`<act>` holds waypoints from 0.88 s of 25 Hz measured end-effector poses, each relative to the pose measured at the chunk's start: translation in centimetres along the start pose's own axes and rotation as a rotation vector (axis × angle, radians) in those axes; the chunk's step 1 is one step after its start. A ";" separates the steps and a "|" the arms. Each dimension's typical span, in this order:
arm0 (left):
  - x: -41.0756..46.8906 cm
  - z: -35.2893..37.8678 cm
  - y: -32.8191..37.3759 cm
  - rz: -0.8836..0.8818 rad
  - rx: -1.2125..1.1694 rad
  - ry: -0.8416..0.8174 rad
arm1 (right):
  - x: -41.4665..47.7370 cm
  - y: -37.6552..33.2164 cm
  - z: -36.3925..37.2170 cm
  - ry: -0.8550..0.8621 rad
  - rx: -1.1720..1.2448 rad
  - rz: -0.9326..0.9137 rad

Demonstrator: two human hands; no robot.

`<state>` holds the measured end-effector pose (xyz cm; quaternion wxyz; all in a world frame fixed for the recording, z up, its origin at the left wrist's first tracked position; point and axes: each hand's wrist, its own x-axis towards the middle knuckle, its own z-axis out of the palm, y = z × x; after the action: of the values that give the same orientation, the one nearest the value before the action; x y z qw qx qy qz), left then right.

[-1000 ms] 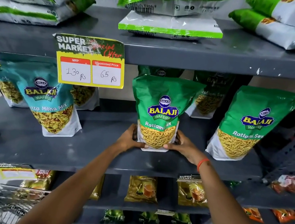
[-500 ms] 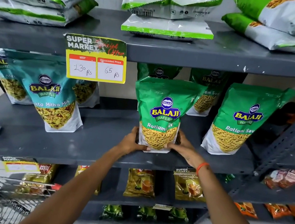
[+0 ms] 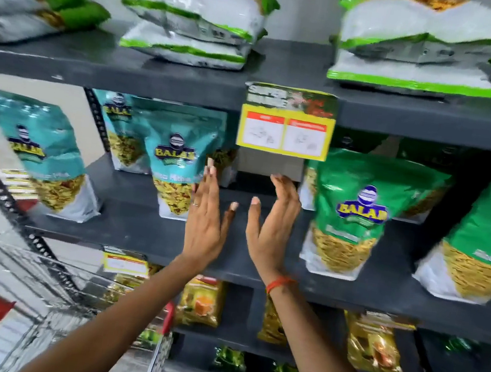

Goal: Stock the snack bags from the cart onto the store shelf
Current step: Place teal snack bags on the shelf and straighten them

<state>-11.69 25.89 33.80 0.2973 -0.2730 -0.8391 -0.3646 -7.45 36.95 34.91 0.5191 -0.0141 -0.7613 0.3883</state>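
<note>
I see the grey middle shelf (image 3: 124, 232) with a bare gap between the teal bag (image 3: 176, 173) and the upright green snack bag (image 3: 350, 213), and the wire cart (image 3: 132, 356) low at left. My left hand (image 3: 204, 221) and right hand (image 3: 273, 227) hover flat over that gap, fingers spread, grasping nothing. To restock well, I'd fetch the next bag from the cart and stand it squarely in the gap, clear of the blurred price tag (image 3: 286, 120).
</note>
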 end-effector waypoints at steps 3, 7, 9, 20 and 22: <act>0.8 -3.2 -7.4 -0.308 0.077 0.002 | -0.6 -0.9 6.0 -0.178 0.105 0.029; 1.8 -4.5 -15.0 -0.684 -0.318 -0.277 | -0.4 1.3 12.3 -0.490 0.122 0.481; 2.2 -4.5 -17.2 -0.714 -0.493 -0.455 | -0.3 3.4 14.3 -0.675 0.146 0.677; -1.6 -6.4 -20.6 -0.769 -0.592 -0.589 | -5.8 5.7 14.6 -0.748 0.242 0.549; -1.9 -6.8 -20.2 -0.793 -0.619 -0.574 | -6.2 5.2 14.6 -0.739 0.216 0.541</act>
<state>-22.01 8.36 27.22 -0.1951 -0.0999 -0.7785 -0.5881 -18.27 29.47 24.59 0.0920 -0.0188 -0.8194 0.5655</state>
